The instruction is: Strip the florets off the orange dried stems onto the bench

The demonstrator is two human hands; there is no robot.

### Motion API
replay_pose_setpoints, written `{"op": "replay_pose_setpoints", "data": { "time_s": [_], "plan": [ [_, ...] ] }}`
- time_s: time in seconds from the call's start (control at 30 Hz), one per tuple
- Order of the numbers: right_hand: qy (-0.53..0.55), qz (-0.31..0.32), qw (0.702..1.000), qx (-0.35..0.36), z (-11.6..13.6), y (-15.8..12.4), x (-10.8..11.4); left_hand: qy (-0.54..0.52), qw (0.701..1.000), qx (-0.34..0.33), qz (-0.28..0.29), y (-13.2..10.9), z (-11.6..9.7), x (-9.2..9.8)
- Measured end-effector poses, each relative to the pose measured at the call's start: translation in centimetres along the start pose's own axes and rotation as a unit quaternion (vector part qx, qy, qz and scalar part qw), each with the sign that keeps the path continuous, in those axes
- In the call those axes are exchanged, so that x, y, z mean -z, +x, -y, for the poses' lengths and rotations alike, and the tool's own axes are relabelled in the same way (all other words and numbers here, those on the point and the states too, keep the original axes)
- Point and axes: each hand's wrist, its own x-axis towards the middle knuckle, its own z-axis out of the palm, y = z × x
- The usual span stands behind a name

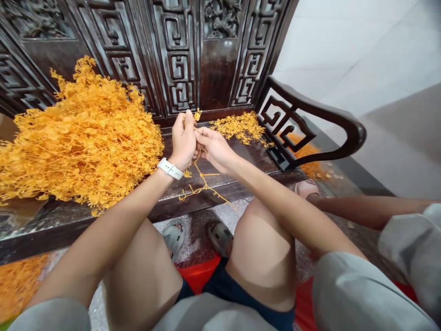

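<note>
My left hand (183,141), with a pale watch strap at the wrist, is closed on a piece of yellow plastic sprig, whose small flower tip (197,115) shows above the fingers. Touching it from the right, my right hand (215,148) pinches the same sprig. Below both hands hangs a branching yellow stem (206,185), mostly bare, over the bench edge. A large heap of orange-yellow sprigs (93,138) lies to the left on the dark bench. Small loose yellow pieces (241,127) are spread on the seat behind my right hand.
The carved wooden bench back (218,73) rises behind the hands, and a curved armrest (330,119) stands at the right. Orange pieces (306,154) lie on the floor beyond it. Another person's leg and sandal (306,188) show at the right.
</note>
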Motion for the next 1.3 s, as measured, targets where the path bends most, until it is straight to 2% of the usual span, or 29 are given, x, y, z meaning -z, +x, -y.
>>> {"op": "replay_pose_setpoints", "data": {
  "time_s": [0.1, 0.17, 0.33, 0.43, 0.63, 0.8, 1.0, 1.3],
  "plan": [
    [0.041, 0.016, 0.999, -0.023, 0.4, 0.1, 0.0, 0.041, 0.988, -0.136, -0.055, 0.3, -0.3, 0.3],
    [0.058, 0.007, 0.998, -0.015, 0.6, 0.1, 0.1, 0.074, 0.976, -0.191, -0.067, 0.6, -0.3, 0.4],
    [0.11, -0.029, 0.993, -0.009, 1.0, 0.2, 0.1, 0.096, 0.969, -0.213, -0.077, 1.2, 0.5, 0.4],
    [0.124, -0.031, 0.992, -0.023, 1.3, 0.0, 0.1, 0.111, 0.965, -0.225, -0.078, 1.0, 0.3, 0.4],
    [0.124, -0.032, 0.991, -0.051, 1.9, -0.5, 0.6, 0.226, 0.928, -0.286, -0.079, 0.2, -0.7, 0.8],
    [0.126, -0.037, 0.99, -0.044, 1.7, -0.3, 0.9, 0.254, 0.92, -0.287, -0.085, 0.1, 0.0, 1.0],
    [0.144, -0.014, 0.988, -0.047, 1.8, -0.1, 0.4, 0.207, 0.938, -0.257, -0.106, 0.8, 0.8, 1.2],
    [0.155, -0.015, 0.987, -0.03, 2.1, 0.0, 0.2, 0.133, 0.96, -0.232, -0.079, 0.9, 0.6, 0.5]
  ]
}}
